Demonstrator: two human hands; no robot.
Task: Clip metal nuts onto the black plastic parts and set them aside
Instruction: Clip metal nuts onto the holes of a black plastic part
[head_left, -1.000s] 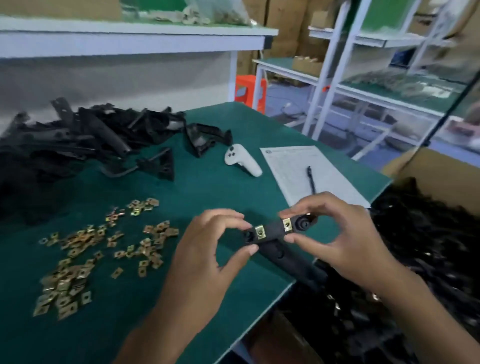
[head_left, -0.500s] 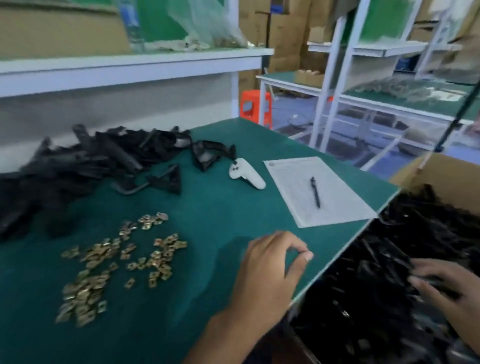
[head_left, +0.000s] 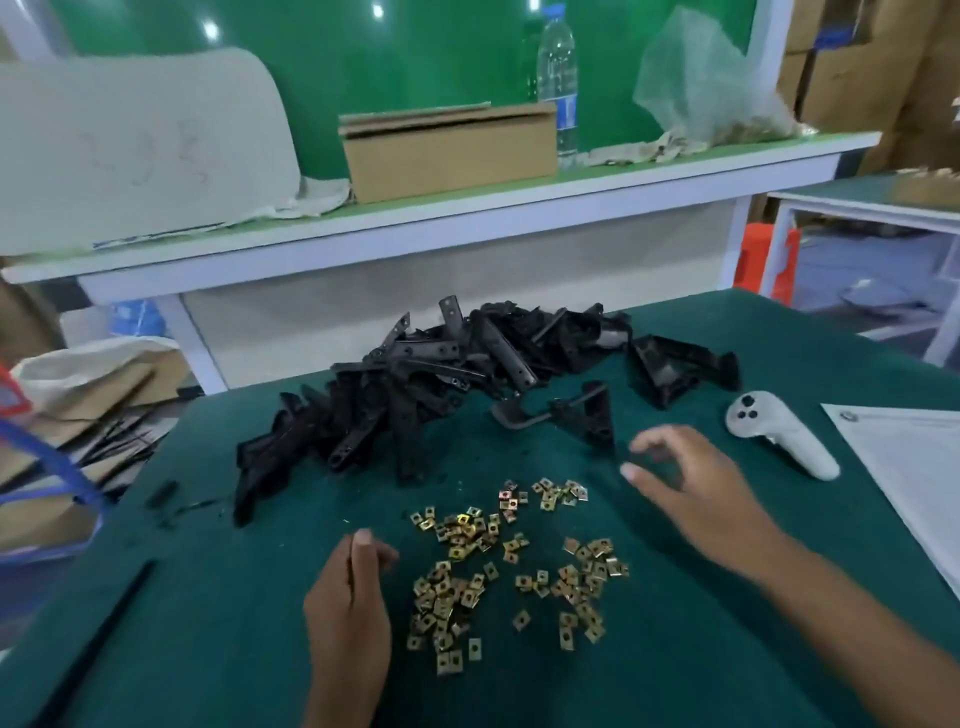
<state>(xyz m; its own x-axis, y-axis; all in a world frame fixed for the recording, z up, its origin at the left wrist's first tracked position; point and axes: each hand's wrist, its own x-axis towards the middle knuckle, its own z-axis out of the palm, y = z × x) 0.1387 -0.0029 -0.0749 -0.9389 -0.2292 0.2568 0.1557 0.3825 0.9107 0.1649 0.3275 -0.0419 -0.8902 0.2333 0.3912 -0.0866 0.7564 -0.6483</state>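
Green table (head_left: 208, 597) room separates both hands beside metal nuts (head_left: 498, 566).

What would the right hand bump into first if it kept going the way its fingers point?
Probably the loose black plastic part lying just ahead of the right hand, in front of the big black pile. Depth is hard to judge from this view, so the hand may pass above it.

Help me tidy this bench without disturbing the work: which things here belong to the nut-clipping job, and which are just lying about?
Job:
- metal nuts, scattered on the mat
- black plastic parts, piled behind them

Lying about:
- white controller
- paper sheet
- cardboard box
- water bottle
- plastic bag
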